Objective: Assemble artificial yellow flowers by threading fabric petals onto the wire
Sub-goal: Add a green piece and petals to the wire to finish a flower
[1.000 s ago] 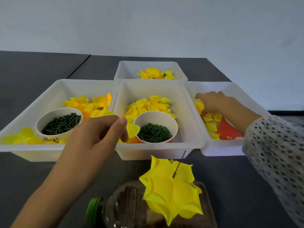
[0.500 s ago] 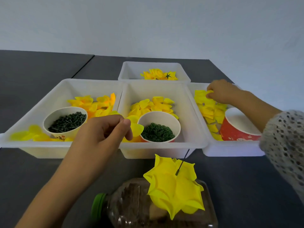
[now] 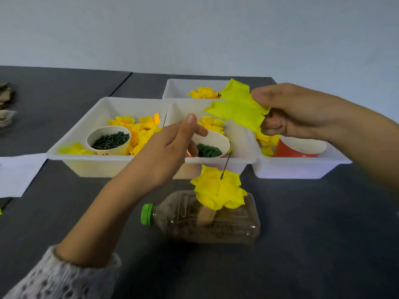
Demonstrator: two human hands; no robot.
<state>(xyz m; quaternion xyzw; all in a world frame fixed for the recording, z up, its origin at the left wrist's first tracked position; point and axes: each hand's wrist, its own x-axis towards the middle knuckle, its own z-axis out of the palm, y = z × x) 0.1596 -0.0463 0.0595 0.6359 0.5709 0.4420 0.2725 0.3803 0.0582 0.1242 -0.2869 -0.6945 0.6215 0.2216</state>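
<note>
Head view: our right hand pinches a petal layer above the trays, left hand loosely open and empty. We'd line its centre hole over the wire, then slide down gently.

No text, brand, number or sign can be read here. The paper cup holding dark green bits has small red marks at the foot of its wall, too small and blurred to make out as letters. The clear bottle lying in front of that cup, on the desk, shows no legible label, and its green cap is plain.
</note>
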